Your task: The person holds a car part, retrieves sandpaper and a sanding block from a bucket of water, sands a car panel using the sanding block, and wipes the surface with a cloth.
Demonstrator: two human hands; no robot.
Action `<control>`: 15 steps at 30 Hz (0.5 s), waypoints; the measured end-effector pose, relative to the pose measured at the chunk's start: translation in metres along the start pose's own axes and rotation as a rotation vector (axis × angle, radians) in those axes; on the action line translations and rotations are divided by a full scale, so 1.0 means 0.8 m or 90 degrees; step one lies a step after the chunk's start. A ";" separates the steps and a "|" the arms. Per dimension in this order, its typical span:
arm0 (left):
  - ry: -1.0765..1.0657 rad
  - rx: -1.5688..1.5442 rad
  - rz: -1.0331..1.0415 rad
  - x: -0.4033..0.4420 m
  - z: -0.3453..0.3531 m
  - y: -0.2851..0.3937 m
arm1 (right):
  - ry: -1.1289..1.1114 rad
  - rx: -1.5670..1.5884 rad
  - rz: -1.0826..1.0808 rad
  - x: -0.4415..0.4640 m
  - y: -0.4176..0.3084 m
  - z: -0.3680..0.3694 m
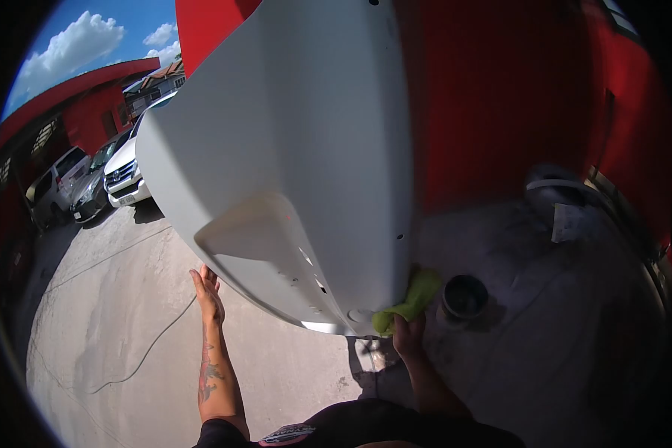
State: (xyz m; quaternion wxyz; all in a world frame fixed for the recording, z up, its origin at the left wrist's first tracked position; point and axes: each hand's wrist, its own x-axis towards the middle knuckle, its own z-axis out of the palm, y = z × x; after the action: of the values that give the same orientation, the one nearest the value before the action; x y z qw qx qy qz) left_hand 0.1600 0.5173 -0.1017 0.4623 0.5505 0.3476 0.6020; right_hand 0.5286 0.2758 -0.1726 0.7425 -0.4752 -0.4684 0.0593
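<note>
A large pale grey car body panel (328, 134) with holes and a recessed area fills the middle of the view. At its lower left edge is my left hand (208, 295), fingers apart and pointing up, the fingertips partly hidden at the rim. My right hand (408, 334) is closed on a yellow-green cloth (417, 293), which lies against the panel's lower right edge near a round mark.
A dark bucket (464, 297) stands on the concrete ground to the right. Parked vehicles (123, 170) are at the left, by a red building. A red wall (500, 104) rises behind the panel. A thin hose (151, 349) crosses the ground at left.
</note>
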 end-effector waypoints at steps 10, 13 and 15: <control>0.005 -0.028 -0.025 0.011 -0.003 -0.014 | -0.040 -0.404 -0.584 0.231 -0.268 0.071; 0.020 -0.032 -0.035 0.017 -0.006 -0.026 | 0.036 -0.569 -0.711 0.269 -0.321 0.099; 0.015 -0.029 -0.033 0.018 -0.007 -0.025 | 0.060 -0.649 -0.722 0.286 -0.364 0.123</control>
State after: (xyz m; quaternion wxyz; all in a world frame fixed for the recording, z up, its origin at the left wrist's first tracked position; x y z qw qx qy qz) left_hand 0.1583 0.5378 -0.1164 0.4858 0.5234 0.3533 0.6044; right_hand 0.4771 0.3044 0.2061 0.3671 -0.4477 -0.5782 -0.5749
